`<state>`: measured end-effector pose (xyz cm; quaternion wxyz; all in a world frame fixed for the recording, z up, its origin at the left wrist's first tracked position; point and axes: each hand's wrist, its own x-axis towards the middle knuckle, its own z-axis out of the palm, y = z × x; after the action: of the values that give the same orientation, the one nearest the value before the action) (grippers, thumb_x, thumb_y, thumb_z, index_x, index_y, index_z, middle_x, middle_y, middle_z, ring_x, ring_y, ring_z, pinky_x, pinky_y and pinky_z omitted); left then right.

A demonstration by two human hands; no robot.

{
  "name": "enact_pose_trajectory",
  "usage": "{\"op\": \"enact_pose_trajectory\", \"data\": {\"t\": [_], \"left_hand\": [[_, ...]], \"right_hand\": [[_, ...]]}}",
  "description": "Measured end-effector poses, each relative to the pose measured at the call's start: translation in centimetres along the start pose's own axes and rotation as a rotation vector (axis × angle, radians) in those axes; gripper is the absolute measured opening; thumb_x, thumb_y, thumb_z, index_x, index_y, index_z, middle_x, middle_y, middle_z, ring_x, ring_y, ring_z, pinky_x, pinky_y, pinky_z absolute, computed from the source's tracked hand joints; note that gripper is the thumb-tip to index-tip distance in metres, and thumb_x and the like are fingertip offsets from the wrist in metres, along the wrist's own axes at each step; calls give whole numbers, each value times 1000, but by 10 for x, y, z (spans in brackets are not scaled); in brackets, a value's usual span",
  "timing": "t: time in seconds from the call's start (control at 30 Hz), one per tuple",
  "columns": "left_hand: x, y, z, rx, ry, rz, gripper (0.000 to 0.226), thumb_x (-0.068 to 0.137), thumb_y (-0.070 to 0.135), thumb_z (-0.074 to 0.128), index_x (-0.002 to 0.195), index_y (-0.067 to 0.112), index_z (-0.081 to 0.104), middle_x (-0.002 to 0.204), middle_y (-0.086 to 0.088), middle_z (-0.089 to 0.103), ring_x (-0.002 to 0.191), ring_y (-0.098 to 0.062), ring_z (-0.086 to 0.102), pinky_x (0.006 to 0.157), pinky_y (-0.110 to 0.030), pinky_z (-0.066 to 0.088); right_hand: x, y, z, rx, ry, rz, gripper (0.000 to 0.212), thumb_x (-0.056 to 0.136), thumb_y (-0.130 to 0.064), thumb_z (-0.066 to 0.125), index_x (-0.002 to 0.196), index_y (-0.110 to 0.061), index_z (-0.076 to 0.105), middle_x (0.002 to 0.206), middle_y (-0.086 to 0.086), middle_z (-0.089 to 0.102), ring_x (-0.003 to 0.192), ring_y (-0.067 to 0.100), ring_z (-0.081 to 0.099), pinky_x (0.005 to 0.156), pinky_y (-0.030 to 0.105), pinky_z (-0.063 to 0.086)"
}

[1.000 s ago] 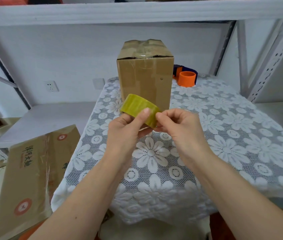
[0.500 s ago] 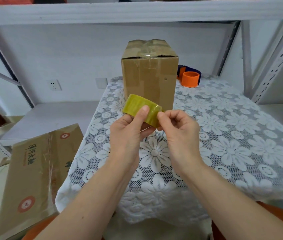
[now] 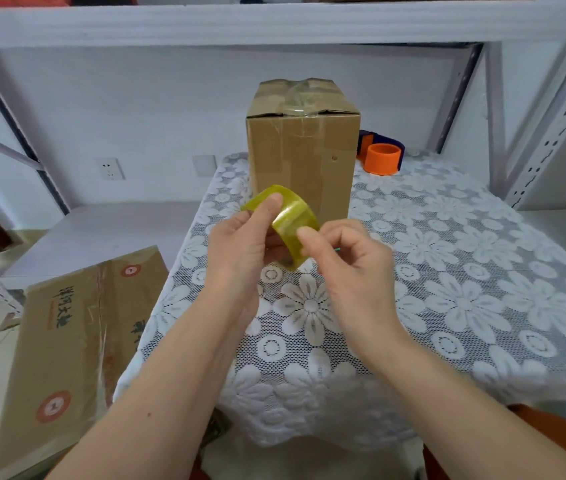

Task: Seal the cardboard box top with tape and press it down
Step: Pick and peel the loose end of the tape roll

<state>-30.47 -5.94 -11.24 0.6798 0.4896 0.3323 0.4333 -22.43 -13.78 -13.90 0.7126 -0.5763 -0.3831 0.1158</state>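
Observation:
A tall brown cardboard box [image 3: 304, 157] stands upright at the far middle of the lace-covered table [image 3: 465, 289]. Its top flaps are down, with wrinkled clear tape across them. In front of the box I hold a yellow roll of tape [image 3: 292, 216] above the table. My left hand [image 3: 240, 247] grips the roll, thumb on its outer face. My right hand [image 3: 347, 261] touches the roll's near edge with thumb and fingertips, pinching at the tape surface. No loose strip of tape shows.
An orange and blue tape dispenser [image 3: 381, 157] sits behind the box to the right. A large flat carton [image 3: 70, 341] leans by the table's left side. Metal shelving posts [image 3: 551, 126] rise at right, a shelf board [image 3: 274, 22] overhead.
The roll has turned in my left hand, its face now tilted more toward me. My right hand shifted slightly down and right along the roll's edge.

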Motion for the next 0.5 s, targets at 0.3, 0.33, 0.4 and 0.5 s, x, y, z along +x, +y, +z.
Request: {"op": "enact_pose_trajectory", "data": {"t": [0.3, 0.33, 0.4, 0.5], "left_hand": [[-2, 0, -7, 81, -140, -105, 29, 82, 37, 68, 87, 9, 73, 87, -14, 73, 82, -23, 70, 80, -40, 57], [-2, 1, -8, 67, -166, -114, 33, 79, 38, 68, 89, 7, 73, 93, -17, 73, 85, -25, 71, 81, -40, 58], [-2, 2, -10, 50, -250, -107, 40, 74, 37, 71, 96, 4, 72, 99, -20, 73, 90, -26, 70, 83, -39, 58], [-2, 0, -10, 106, -419, -22, 41, 69, 11, 78, 108, 4, 67, 104, -17, 72, 96, -25, 70, 84, -36, 57]], "right_hand": [[18, 0, -20, -349, -196, -277, 23, 85, -13, 66, 108, -18, 69, 109, -2, 54, 101, 7, 57, 86, 22, 50], [18, -1, -20, -335, -192, -261, 19, 85, -11, 66, 103, -17, 71, 107, -1, 57, 97, 7, 59, 85, 20, 50], [19, -2, -21, -278, -161, -219, 14, 84, -7, 68, 93, -17, 72, 102, -1, 61, 90, 5, 61, 81, 16, 50], [23, -5, -24, -219, -96, -186, 15, 82, -3, 69, 85, -17, 71, 97, -1, 61, 87, -2, 60, 77, 12, 48]]}}
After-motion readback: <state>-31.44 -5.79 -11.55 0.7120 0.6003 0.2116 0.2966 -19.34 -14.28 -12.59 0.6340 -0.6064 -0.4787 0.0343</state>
